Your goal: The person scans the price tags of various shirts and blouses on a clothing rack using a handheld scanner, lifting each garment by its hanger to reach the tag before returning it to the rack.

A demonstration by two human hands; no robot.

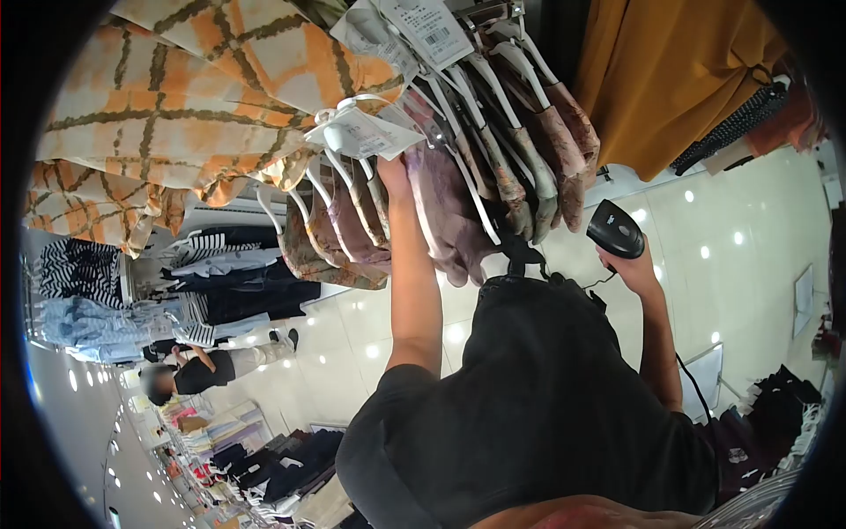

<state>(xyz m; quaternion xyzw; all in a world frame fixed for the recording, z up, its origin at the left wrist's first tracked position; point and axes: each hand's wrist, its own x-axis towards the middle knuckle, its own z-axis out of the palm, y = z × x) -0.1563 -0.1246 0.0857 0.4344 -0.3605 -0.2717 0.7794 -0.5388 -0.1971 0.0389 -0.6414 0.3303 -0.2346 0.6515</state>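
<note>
My left hand reaches up among floral garments that hang on white hangers. Its fingers are hidden behind a white paper tag, so its grip does not show. To the right of the rack, my right hand grips a black barcode scanner with its head pointed toward the hanging garments. A thin black cable runs from the scanner down past my forearm. My black shirt fills the lower middle of the view.
An orange plaid cloth hangs at upper left and a mustard garment at upper right. Another person in a black top stands at left near striped clothes. Folded stock lies at lower left, and the floor is glossy white tile.
</note>
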